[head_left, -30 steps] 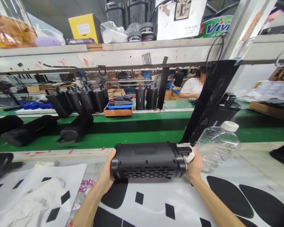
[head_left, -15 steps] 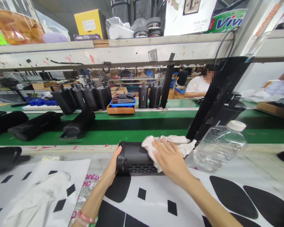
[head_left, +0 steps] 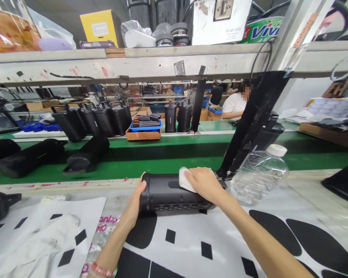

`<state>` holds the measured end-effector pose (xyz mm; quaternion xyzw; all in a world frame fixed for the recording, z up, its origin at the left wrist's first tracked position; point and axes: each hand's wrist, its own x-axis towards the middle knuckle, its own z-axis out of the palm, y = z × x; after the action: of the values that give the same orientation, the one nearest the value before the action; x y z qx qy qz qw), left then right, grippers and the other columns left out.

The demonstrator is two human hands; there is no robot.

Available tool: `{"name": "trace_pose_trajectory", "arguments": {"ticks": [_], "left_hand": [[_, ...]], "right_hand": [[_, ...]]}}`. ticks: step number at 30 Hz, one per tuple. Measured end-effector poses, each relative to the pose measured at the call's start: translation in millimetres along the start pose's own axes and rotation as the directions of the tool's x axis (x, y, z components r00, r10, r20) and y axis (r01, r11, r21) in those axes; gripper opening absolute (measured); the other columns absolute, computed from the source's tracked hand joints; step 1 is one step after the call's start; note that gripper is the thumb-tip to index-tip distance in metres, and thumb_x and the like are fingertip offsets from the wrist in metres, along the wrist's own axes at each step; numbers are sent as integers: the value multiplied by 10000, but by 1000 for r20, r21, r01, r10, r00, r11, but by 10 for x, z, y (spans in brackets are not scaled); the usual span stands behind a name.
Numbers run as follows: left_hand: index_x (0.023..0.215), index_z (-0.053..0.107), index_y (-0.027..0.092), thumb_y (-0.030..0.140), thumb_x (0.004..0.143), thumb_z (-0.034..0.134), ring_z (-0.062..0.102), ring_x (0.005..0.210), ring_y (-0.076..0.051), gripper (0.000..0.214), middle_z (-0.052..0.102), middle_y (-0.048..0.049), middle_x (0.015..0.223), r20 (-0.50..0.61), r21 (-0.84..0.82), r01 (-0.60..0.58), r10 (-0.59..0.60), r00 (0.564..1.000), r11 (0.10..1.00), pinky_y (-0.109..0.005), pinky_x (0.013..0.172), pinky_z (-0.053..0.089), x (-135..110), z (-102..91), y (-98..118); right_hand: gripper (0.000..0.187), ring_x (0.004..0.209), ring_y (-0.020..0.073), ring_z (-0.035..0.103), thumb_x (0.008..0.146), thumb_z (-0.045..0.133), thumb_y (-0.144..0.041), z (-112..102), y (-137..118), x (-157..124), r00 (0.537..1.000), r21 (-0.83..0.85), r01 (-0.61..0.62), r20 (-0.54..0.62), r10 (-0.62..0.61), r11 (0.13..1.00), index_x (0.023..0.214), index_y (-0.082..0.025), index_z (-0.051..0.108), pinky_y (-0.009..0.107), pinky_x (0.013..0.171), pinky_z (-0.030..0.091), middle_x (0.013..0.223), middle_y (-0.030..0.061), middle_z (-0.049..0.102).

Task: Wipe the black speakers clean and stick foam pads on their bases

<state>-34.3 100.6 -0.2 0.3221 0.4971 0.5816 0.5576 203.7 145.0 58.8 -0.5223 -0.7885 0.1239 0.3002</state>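
Now your right hand (head_left: 205, 184) clutches the white cloth (head_left: 184, 178) as a wad, no longer spread, so wiping likely narrows on the black speaker (head_left: 162, 189) at six o'clock, nine-o'clock end gripped by your left hand (head_left: 135, 202).

Cloth (head_left: 185, 181) on speaker (head_left: 164, 194) (bottle (head_left: 259, 177) to right)

Camera, one, head-worn. As I stand watching: it looks from above and behind the wearer's bare left hand (head_left: 135, 202) and bare right hand (head_left: 205, 184), both near; faces forward, tilted down, across a long, flat green surface (head_left: 162, 166) towards a whitish horizontal shelf beam (head_left: 145, 68) crossing high in view.
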Motion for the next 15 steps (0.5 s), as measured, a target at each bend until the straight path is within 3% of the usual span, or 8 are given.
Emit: {"name": "trace_pose_trajectory", "arguments": {"ticks": [2, 4, 7, 11, 15], "left_hand": [[1420, 490, 271, 596, 742, 676, 398, 1417, -288, 775, 495, -26, 1496, 50, 5, -106, 105, 993, 994, -412, 1190, 278, -29, 25, -13], [1442, 462, 274, 624, 678, 721, 344, 1445, -297, 879, 472, -23, 1514, 97, 8, -193, 191, 977, 981, -395, 1203, 247, -61, 27, -31], [1483, 394, 282, 670, 681, 701, 318, 1451, -329, 942, 423, -41, 1546, 251, 89, -376, 345, 905, 922, -426, 1206, 230, -84, -45, -71], [1511, 305, 355, 724, 778, 565, 286, 1454, -368, 862, 330, -45, 1592, 464, 247, -655, 507, 727, 714, -529, 1201, 164, -63, -201, -128], [1503, 304, 394, 757, 751, 564, 250, 1459, -392, 874, 322, -43, 1591, 511, 249, -730, 555, 657, 636, -570, 1195, 111, -56, -258, -155]], "right_hand": [[502, 789, 310, 678, 920, 348, -523, -198, 283, -69, 987, -2, -154, -40, 154, 988, 715, -212, 685, 451, 776, 506, 774, 114, 722], [537, 784, 286, 673, 921, 271, -486, -318, 518, -140, 945, 3, -312, -105, 311, 950, 756, -188, 685, 385, 711, 504, 815, 127, 730], [493, 777, 275, 668, 875, 303, -463, -361, 769, -205, 879, 4, -463, -122, 460, 886, 687, -193, 670, 341, 684, 489, 782, 124, 732], [394, 758, 287, 678, 805, 421, -437, -293, 954, -212, 853, -1, -522, -3, 522, 853, 571, -208, 640, 350, 693, 499, 741, 116, 736], [365, 711, 282, 676, 782, 465, -414, -225, 1037, -220, 858, 4, -505, 108, 502, 863, 516, -217, 618, 354, 687, 506, 644, 88, 712]]}}
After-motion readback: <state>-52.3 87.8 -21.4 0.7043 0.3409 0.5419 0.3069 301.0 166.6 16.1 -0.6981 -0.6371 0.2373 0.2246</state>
